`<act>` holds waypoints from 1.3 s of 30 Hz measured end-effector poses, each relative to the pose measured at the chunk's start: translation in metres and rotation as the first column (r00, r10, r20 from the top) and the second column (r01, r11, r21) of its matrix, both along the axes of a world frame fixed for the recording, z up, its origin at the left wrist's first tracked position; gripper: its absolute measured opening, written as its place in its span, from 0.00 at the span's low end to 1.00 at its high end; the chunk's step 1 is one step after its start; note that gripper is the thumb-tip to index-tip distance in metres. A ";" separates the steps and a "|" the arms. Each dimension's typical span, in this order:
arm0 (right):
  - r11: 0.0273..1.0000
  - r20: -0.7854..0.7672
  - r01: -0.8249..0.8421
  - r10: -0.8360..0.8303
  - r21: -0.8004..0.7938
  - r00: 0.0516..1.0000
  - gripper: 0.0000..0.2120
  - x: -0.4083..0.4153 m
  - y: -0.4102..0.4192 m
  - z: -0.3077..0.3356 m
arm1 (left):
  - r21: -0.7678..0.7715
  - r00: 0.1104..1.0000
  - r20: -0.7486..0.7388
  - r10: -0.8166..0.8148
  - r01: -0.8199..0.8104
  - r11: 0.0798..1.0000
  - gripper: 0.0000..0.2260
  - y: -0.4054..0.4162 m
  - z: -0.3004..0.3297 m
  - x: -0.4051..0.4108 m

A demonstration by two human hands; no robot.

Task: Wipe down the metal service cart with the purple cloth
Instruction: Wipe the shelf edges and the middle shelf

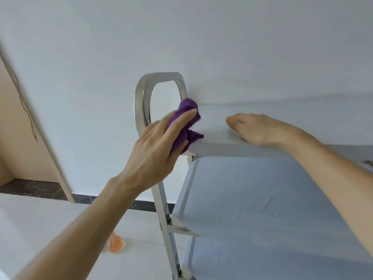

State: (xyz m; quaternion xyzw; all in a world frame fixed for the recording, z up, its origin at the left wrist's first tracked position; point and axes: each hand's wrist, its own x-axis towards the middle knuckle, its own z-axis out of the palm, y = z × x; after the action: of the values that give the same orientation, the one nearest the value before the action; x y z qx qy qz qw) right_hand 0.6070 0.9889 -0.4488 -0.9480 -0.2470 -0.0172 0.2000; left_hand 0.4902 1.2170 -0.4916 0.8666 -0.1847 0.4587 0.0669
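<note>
Purple cloth under left hand fingers, cart corner.

Both forearms bare, no sleeves, left hand ringless.

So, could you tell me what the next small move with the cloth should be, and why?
Probably sweep the purple cloth rightward along the top shelf. The left hand presses it at the shelf's left corner beside the handle, while the right hand rests flat on the shelf, steadying the cart.
</note>
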 end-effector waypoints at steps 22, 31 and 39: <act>0.828 0.137 -0.013 -0.078 0.560 0.987 0.19 -0.005 -0.014 -0.005 | 0.115 0.815 -0.573 0.091 -0.030 0.993 0.38 0.029 0.022 -0.009; 0.948 0.330 0.304 -0.316 0.091 0.890 0.19 -0.006 -0.148 -0.011 | 0.201 0.943 -0.298 0.149 -0.090 0.975 0.35 0.010 0.007 0.015; 0.913 0.361 0.405 -0.394 0.047 0.845 0.20 0.004 -0.139 -0.023 | 0.181 0.983 -0.156 0.096 -0.067 0.981 0.29 -0.106 -0.004 0.040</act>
State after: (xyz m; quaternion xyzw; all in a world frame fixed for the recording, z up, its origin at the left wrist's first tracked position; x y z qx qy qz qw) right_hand 0.6109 0.8495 -0.4715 -0.9618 -0.0771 -0.2293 0.1283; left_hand 0.5303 1.1109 -0.4961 0.9108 -0.1823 0.3702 -0.0134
